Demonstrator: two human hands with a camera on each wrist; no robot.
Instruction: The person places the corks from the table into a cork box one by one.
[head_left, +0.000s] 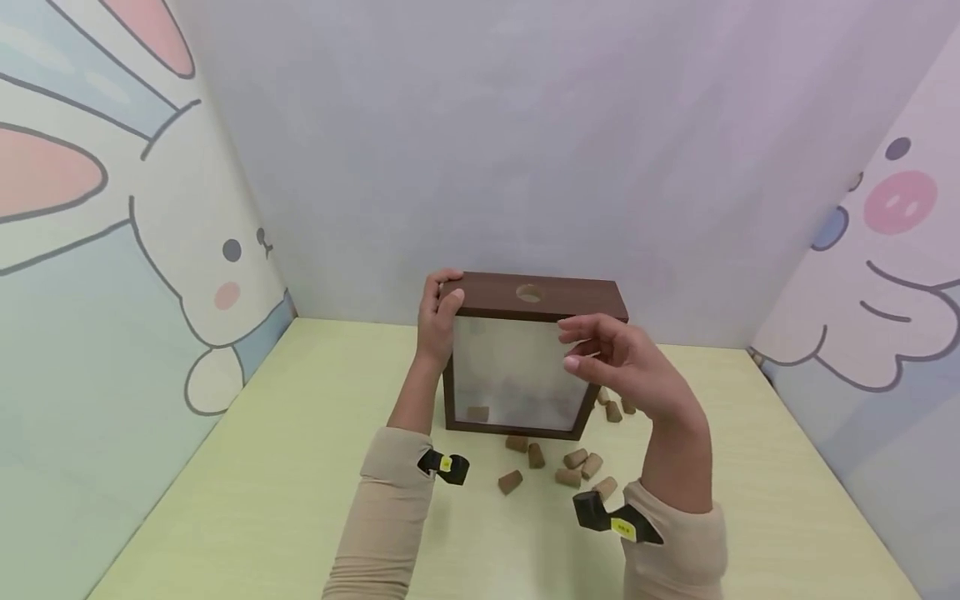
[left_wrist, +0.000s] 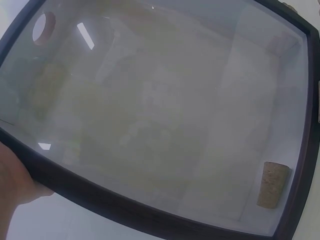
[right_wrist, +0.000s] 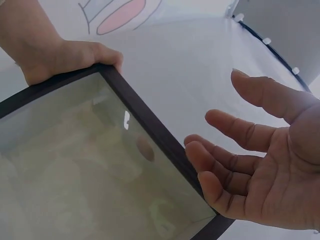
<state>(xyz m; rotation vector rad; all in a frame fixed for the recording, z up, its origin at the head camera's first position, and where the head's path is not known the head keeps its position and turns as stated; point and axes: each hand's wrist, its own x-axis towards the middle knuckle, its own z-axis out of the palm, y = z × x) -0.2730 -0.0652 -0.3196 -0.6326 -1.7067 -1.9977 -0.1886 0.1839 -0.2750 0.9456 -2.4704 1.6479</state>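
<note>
Towards the back of the table [head_left: 337, 392], a dark-framed box [head_left: 577, 296] with a clear front panel [head_left: 517, 367] stands upright, a round hole [head_left: 528, 293] in its top. The left hand [head_left: 437, 329] has a curled grip on the box's left upper corner, thumb over the near top edge and fingers towards the far side. The right hand [head_left: 633, 371] hovers in front of the right upper corner, its grip empty and loosely spread, fingers gently bent; whether a fingertip brushes the frame I cannot tell. One cork [left_wrist: 273, 185] lies inside the box at the bottom, near the left side as the head view has it, while loose corks [head_left: 510, 482] lie on the table before the box and by its right side. The step in hand looks like steadying the box with the right hand free. Any reach for a loose cork would call for lowering the right hand and bringing thumb and fingertips together around it, with the left hand keeping the box from tipping.
</note>
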